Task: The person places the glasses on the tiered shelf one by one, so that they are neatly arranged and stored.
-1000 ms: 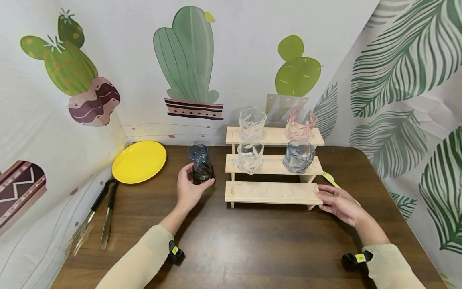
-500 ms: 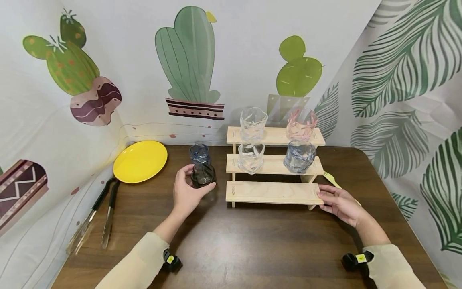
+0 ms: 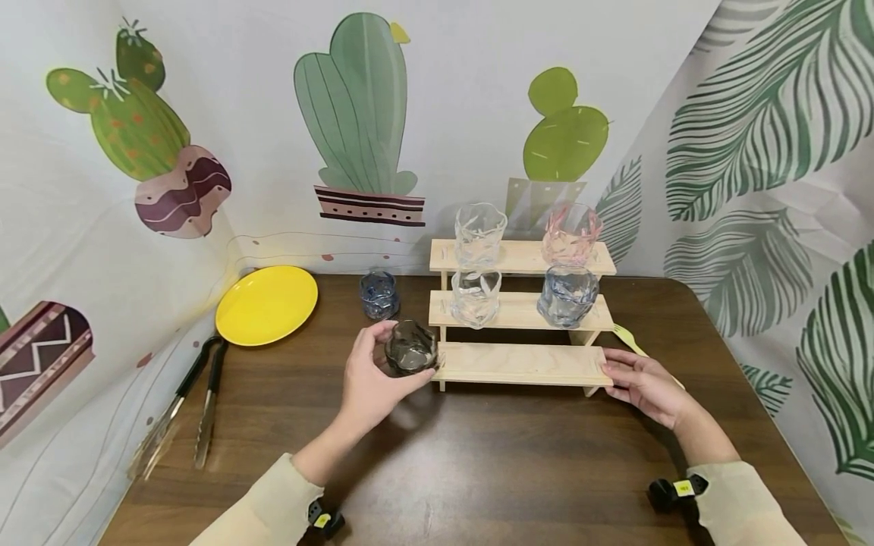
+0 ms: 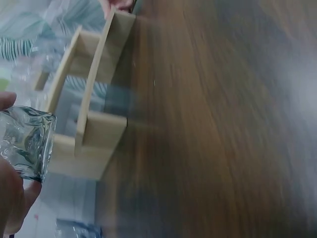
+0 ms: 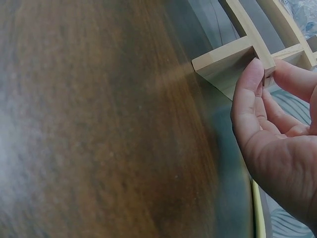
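Observation:
My left hand [image 3: 374, 383] grips a dark smoky glass [image 3: 411, 349], lifted off the table near the left end of the lowest step. The left wrist view shows the same glass [image 4: 26, 143] between thumb and fingers, tilted. My right hand [image 3: 642, 385] pinches the right end of the bottom step of a three-tier wooden rack [image 3: 519, 362]; in the right wrist view thumb and fingers close on the board's end [image 5: 265, 62]. On the middle step stand a clear glass [image 3: 476, 298] and a pale blue glass [image 3: 568, 296]. The top step bears a clear glass [image 3: 480, 233] and a pink glass [image 3: 572, 233].
A dark blue glass [image 3: 379, 294] stands on the table behind my left hand. Farther left are a yellow plate [image 3: 267, 305] and black-handled tongs [image 3: 198, 379]. A yellow-green fork [image 3: 627, 338] lies partly hidden behind my right hand. A patterned cloth hangs behind the table.
My left hand has carried the smoky glass up, rightward and nearer from in front of the blue glass, now fully visible. My right hand stays on the rack.

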`<state>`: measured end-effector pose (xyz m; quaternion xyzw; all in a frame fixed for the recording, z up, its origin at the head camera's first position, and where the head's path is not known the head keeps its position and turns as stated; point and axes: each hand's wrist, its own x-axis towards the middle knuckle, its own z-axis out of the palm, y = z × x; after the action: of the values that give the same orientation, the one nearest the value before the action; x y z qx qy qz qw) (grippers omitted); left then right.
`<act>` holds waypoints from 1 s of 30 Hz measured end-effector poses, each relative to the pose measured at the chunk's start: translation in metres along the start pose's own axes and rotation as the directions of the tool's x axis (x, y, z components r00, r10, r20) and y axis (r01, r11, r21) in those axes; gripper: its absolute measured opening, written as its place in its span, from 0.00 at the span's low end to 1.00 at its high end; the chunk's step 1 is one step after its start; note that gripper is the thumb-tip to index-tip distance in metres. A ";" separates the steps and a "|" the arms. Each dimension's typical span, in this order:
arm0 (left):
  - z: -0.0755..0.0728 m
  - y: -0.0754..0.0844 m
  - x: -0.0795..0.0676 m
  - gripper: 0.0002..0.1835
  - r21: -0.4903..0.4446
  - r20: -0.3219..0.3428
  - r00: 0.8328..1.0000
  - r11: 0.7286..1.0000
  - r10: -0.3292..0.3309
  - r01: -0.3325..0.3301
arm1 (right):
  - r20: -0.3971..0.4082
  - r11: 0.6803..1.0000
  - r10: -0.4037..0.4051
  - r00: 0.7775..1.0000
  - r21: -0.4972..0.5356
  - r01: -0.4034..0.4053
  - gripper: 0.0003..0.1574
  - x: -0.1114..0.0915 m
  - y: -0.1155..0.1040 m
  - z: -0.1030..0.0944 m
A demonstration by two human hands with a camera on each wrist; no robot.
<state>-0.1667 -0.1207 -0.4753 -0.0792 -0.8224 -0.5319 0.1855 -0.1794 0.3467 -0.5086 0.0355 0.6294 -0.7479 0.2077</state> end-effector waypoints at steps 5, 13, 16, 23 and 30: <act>0.017 0.015 -0.003 0.47 -0.046 0.078 0.997 0.999 0.013 -0.009 | 0.000 1.000 -0.004 1.000 0.002 0.004 0.17 0.000 0.000 0.000; 0.056 0.031 -0.004 0.47 -0.110 0.166 0.985 0.993 0.055 -0.037 | 0.015 1.000 -0.001 1.000 0.005 0.001 0.15 0.001 0.001 -0.002; 0.073 0.038 -0.003 0.48 -0.146 0.190 0.980 0.989 0.055 -0.027 | 0.008 1.000 0.000 1.000 0.002 0.000 0.15 0.001 0.001 -0.002; 0.117 0.055 -0.001 0.49 -0.180 0.240 0.968 0.983 0.071 -0.027 | 0.011 1.000 -0.006 1.000 0.001 0.006 0.15 0.001 0.002 -0.002; 0.157 0.066 -0.001 0.48 -0.136 0.269 0.952 0.984 0.147 -0.113 | 0.035 1.000 -0.026 0.999 0.006 0.026 0.17 0.002 0.004 -0.002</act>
<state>-0.1792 0.0488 -0.4775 -0.2181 -0.8001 -0.5503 0.0975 -0.1799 0.3474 -0.5130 0.0148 0.6239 -0.7529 0.2089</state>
